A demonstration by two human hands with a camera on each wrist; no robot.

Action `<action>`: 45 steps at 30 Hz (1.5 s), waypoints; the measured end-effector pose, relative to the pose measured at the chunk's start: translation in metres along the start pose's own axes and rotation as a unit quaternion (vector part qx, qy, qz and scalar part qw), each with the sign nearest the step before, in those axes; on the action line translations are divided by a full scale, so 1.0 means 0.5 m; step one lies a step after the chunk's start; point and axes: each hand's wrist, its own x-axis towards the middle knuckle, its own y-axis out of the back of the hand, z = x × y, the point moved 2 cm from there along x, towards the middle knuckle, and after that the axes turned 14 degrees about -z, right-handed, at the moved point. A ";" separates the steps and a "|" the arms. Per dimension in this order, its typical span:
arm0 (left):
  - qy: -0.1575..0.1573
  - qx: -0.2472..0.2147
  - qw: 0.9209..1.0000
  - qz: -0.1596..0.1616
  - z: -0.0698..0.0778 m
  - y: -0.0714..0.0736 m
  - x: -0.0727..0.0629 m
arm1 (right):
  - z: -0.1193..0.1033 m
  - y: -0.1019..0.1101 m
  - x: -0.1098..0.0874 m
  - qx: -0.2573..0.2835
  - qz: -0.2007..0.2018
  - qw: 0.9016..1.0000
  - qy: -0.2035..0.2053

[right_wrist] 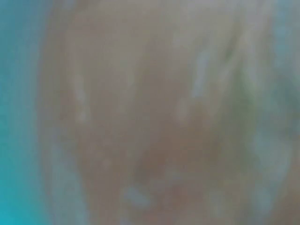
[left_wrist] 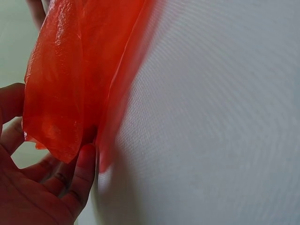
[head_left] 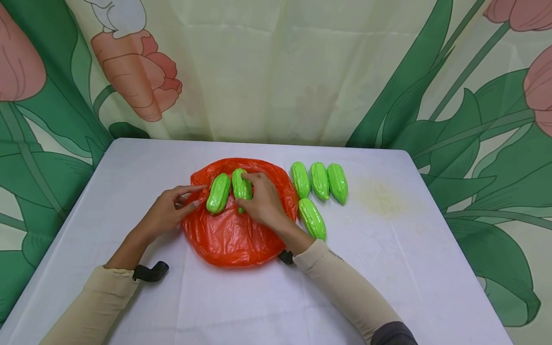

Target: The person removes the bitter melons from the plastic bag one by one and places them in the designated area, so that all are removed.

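Note:
A red plastic bag (head_left: 224, 239) lies spread into a round, open shape on the table. My left hand (head_left: 166, 211) holds the bag's left rim, with the thumb and fingers around its edge in the left wrist view. Over the bag, my right hand (head_left: 263, 201) grips a shiny, ridged green bitter melon (head_left: 240, 184), fingers at its right side. Just left of it, a second bitter melon (head_left: 218, 193) lies on the red plastic. The right wrist view is too blurred to make out the grip.
Three bitter melons (head_left: 319, 181) lie side by side right of the bag, and another bitter melon (head_left: 312, 219) rests nearer, close to the right forearm. A white cloth covers the table (head_left: 388, 268). Behind it hangs a flower-printed curtain (head_left: 276, 72).

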 end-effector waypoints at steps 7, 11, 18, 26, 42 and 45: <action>-0.004 0.002 1.000 0.000 0.001 0.000 0.001 | 0.003 0.009 -0.013 0.017 0.001 1.000 0.013; -0.006 0.003 1.000 -0.001 0.000 -0.001 0.003 | 0.005 0.015 -0.021 0.018 0.002 1.000 0.014; 0.000 -0.002 1.000 -0.002 0.000 -0.003 0.003 | -0.003 0.027 -0.036 0.032 0.001 0.999 0.018; -0.002 -0.005 1.000 -0.002 -0.002 -0.002 0.003 | -0.016 0.039 -0.060 0.088 -0.009 0.996 0.030; 0.003 -0.005 1.000 -0.004 0.000 -0.005 0.001 | -0.002 0.063 -0.098 0.124 0.000 0.992 0.037; 0.003 -0.007 1.000 -0.003 0.000 -0.005 0.000 | 0.003 0.068 -0.103 0.127 0.003 0.991 0.038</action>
